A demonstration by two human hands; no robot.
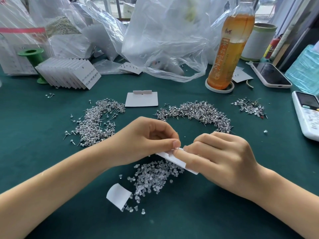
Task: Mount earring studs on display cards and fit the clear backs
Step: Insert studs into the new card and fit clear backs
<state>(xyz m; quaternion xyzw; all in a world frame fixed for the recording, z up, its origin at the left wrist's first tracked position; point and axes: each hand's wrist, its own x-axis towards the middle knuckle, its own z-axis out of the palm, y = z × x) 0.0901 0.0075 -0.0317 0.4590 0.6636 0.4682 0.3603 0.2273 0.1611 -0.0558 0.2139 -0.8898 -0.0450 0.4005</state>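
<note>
White display card [179, 162] is pinched between the left hand [141, 142] and right hand [219, 157] above the clear backs [155, 176] on the bench [51, 152]. It looks thin and bends easily, so hold its edges.

Single head-worn wide-angle view, looking forward and steeply down onto the green table [43, 104] from its near edge. Close range: both forearms enter from the bottom corners. Far edge with window sits at frame top. No second view.
</note>
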